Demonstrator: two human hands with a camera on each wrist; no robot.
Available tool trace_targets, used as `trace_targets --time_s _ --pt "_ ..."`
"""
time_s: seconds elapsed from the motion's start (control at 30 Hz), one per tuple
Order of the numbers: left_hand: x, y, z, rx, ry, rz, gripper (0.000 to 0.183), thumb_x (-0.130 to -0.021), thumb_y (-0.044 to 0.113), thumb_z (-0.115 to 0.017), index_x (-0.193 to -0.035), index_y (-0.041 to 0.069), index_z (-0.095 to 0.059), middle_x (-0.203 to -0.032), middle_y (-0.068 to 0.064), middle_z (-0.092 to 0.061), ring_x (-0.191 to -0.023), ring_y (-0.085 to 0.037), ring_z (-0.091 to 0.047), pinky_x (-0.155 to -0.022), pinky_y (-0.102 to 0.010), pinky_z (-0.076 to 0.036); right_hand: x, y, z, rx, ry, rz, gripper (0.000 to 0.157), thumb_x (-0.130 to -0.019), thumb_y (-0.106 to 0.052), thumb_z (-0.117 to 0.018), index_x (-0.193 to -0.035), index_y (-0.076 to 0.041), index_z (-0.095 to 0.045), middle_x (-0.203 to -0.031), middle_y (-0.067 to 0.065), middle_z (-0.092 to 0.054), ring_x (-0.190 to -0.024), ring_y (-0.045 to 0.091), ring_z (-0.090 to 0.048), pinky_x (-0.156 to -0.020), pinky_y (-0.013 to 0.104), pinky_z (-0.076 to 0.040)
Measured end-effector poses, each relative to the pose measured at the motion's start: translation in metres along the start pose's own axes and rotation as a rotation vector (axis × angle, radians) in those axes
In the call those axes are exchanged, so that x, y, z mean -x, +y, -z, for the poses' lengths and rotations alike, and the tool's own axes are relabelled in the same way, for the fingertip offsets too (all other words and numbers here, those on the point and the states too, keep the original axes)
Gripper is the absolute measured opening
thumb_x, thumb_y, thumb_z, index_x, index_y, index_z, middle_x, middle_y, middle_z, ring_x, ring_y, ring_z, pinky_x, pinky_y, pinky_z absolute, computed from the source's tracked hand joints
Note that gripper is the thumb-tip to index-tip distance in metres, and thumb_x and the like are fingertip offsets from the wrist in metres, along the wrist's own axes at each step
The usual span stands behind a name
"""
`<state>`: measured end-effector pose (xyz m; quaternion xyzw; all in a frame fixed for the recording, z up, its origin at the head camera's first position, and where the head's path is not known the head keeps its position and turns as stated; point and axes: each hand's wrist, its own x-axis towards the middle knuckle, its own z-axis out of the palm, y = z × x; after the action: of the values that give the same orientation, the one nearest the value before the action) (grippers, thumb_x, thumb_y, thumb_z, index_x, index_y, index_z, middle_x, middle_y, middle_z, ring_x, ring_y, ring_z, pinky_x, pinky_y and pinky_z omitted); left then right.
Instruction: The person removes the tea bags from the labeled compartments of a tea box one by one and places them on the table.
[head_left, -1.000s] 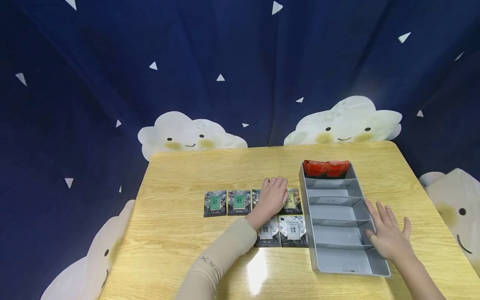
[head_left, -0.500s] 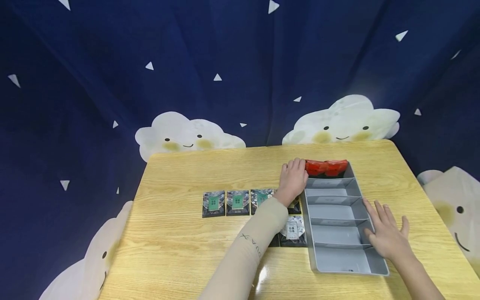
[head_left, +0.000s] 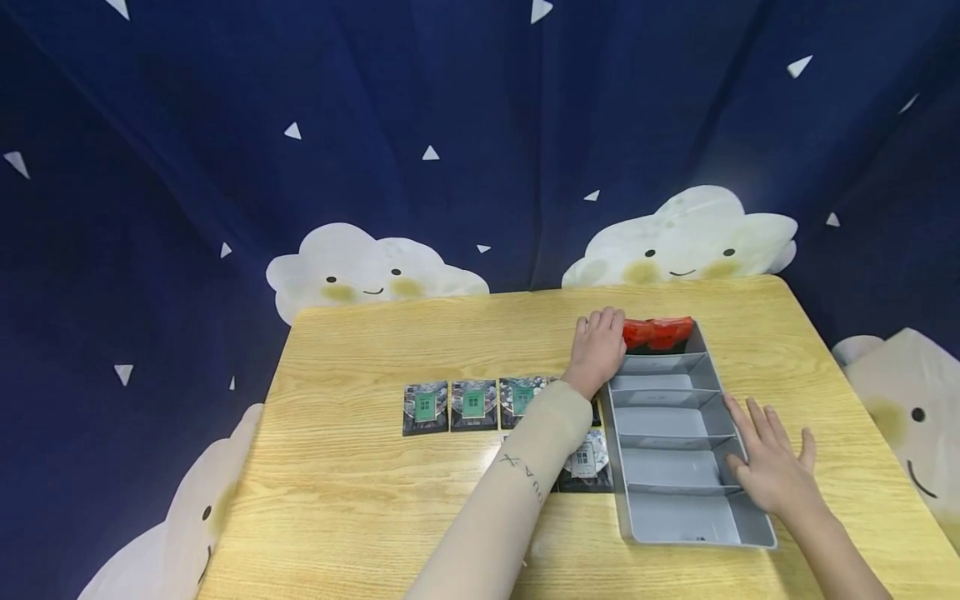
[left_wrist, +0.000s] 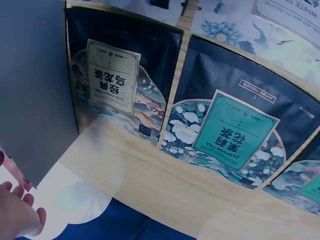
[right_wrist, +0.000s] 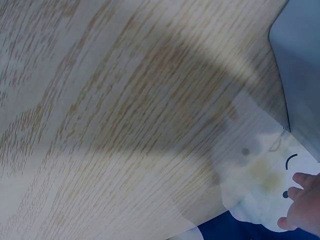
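My left hand (head_left: 597,350) is at the back left corner of a grey divided tray (head_left: 675,471), its fingers over the far side of a red packet (head_left: 637,332). In the left wrist view the red packet (left_wrist: 16,169) shows as a thin strip between the fingertips and a dark digit at the frame edge. A second red packet (head_left: 671,335) stands beside it in the rear compartment. My right hand (head_left: 776,471) rests along the tray's right wall with fingers spread and straight. In the right wrist view, that hand (right_wrist: 302,205) is beside the grey wall.
Left of the tray, dark tea packets lie flat on the wooden table (head_left: 337,500): green-labelled ones (head_left: 425,407) in the back row, a white-labelled one (head_left: 583,461) in front. My left forearm covers part of them. An oolong tea packet (left_wrist: 112,77) lies beside the tray wall.
My left hand has moved from above the back row of tea packets, rightward and away, to the red packets in the tray, then slightly further right. My right hand stays at the tray.
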<state>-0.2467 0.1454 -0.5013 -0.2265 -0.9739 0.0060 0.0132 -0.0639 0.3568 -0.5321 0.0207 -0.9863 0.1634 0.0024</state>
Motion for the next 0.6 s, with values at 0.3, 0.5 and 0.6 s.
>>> trace_targets --time_s 0.3,0.5,0.6 --pt "-0.001 0.008 0.001 -0.059 -0.028 -0.049 0.038 -0.094 0.039 -0.045 -0.130 0.027 -0.040 -0.126 0.011 -0.038 -0.117 -0.009 -0.033 -0.102 -0.032 -0.023 0.000 0.001 0.000 0.003 -0.003 0.000 0.087 -0.082 -0.014 -0.053 -0.147 -0.025 0.003 -0.148 0.024 -0.010 -0.136 0.042 0.003 -0.095 0.064 0.018" --pt "0.001 0.010 -0.001 -0.047 -0.046 -0.043 0.034 -0.096 0.035 -0.042 -0.130 0.029 -0.041 -0.124 0.014 -0.042 -0.112 -0.007 -0.036 -0.097 -0.030 -0.026 0.000 0.001 0.000 0.005 0.000 0.001 0.087 -0.082 -0.014 -0.053 -0.147 -0.025 0.003 -0.147 0.024 -0.011 -0.136 0.042 0.002 -0.095 0.064 0.018" --pt "0.003 0.011 -0.001 -0.054 -0.040 -0.053 0.030 -0.098 0.031 -0.039 -0.127 0.030 -0.044 -0.123 0.014 -0.044 -0.112 -0.007 -0.038 -0.096 -0.030 -0.027 0.000 0.000 0.000 0.003 0.000 0.001 0.087 -0.082 -0.014 -0.053 -0.147 -0.025 0.002 -0.148 0.024 -0.010 -0.136 0.042 0.002 -0.095 0.064 0.019"
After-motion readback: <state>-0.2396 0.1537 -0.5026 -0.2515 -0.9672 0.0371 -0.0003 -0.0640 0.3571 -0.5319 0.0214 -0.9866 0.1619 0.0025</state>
